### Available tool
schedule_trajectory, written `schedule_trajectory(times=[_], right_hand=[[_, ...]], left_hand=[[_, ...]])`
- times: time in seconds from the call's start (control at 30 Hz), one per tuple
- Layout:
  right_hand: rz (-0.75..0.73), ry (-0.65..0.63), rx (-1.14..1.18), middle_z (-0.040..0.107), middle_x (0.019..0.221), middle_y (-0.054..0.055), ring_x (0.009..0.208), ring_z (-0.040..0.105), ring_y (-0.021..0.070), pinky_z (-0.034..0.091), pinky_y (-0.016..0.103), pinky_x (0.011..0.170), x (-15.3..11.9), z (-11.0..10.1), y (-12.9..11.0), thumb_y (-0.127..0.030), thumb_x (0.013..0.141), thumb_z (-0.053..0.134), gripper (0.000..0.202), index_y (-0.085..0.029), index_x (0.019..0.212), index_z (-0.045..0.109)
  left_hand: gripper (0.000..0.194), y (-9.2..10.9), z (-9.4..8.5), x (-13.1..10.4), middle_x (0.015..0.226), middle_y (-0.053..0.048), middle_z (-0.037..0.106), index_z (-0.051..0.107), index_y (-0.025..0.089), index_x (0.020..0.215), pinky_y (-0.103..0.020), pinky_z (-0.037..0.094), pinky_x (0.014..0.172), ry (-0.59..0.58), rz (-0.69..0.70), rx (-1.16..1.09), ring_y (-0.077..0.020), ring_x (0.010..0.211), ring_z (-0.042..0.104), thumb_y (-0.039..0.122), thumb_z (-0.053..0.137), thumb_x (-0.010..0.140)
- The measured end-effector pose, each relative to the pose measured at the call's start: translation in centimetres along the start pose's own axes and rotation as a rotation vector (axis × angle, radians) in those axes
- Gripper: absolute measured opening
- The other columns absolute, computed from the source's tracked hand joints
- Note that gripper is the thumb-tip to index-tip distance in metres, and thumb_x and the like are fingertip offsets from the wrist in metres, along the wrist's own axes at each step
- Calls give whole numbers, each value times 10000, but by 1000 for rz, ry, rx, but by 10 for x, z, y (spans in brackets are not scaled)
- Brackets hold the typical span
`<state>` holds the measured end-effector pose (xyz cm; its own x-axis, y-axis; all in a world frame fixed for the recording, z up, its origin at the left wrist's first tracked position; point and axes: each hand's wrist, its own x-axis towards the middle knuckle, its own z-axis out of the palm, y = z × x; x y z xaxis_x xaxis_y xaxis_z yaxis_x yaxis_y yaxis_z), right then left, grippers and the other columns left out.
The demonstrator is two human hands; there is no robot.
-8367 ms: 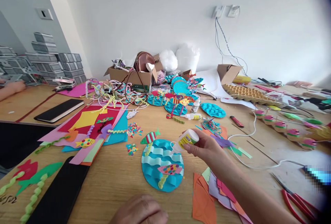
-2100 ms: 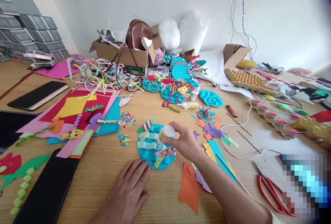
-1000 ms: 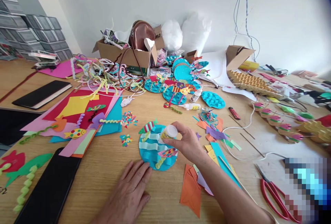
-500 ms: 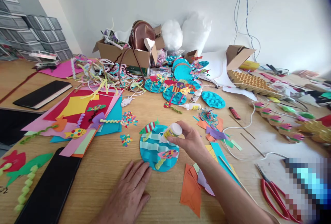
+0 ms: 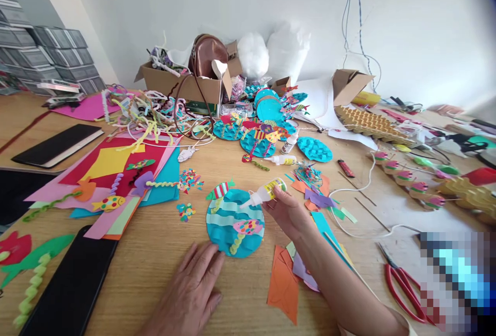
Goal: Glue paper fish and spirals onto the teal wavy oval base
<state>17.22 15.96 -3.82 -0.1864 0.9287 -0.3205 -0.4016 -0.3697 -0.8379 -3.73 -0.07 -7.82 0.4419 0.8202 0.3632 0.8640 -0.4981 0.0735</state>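
Note:
My right hand grips a white glue bottle, tilted so that its nozzle points left, over the upper right of a round blue paper disc. Pale wavy strips cross the disc. A striped paper fish sits at its upper left edge, and a pink spotted fish with a twisted yellow-green stem lies at its right. My left hand rests flat on the table, fingers spread a little, its fingertips at the disc's lower left edge. Whether the nozzle touches the disc I cannot tell.
Coloured paper sheets and paper fish lie left, beside small paper bits. Finished-looking blue discs and a second glue bottle stand farther back. Paper scraps and red-handled scissors are on the right.
The glue bottle has swung from steeply tipped over the disc to a flatter tilt, its nozzle now visible and pointing left. My right hand has shifted slightly right; my left hand stays by the disc.

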Motion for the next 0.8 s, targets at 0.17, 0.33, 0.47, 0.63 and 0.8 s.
schedule_trajectory(times=[0.17, 0.33, 0.47, 0.63, 0.8], right_hand=[[77, 6, 82, 661, 712, -15, 608, 607, 141, 515, 288, 603, 4, -4, 0, -344, 656, 706, 181, -231, 724, 582], [97, 5, 138, 673, 731, 17, 613, 619, 145, 529, 283, 597, 6, -4, 0, -335, 678, 691, 176, -213, 706, 567], [30, -14, 141, 687, 815, 22, 706, 644, 154, 535, 265, 621, 2, 3, -8, -323, 688, 673, 172, -219, 786, 579], [33, -40, 112, 682, 795, 37, 648, 632, 155, 534, 270, 584, -4, 8, -25, -376, 718, 626, 188, -205, 787, 591], [-54, -81, 47, 671, 783, 28, 624, 617, 142, 531, 258, 567, -1, -1, -43, -393, 745, 580, 189, -216, 809, 599]], left_hand=[[512, -2, 1, -1, 1254, -77, 514, 449, 168, 1269, -358, 433, 948, 15, 1, 15, -224, 1135, 474, 109, 485, 761], [485, -3, 0, -1, 1257, -80, 510, 462, 166, 1261, -350, 444, 932, 34, 23, 31, -223, 1126, 483, 118, 462, 778], [471, -2, -1, -2, 1268, -75, 503, 466, 179, 1257, -340, 442, 937, 49, 5, 10, -222, 1118, 493, 119, 465, 789], [464, -2, -1, -2, 1283, -63, 498, 466, 198, 1260, -329, 423, 966, 35, -2, -5, -212, 1140, 482, 122, 464, 802], [460, -4, -1, -3, 1267, -56, 514, 474, 193, 1256, -307, 418, 972, 58, 16, -9, -198, 1134, 489, 106, 444, 806]])
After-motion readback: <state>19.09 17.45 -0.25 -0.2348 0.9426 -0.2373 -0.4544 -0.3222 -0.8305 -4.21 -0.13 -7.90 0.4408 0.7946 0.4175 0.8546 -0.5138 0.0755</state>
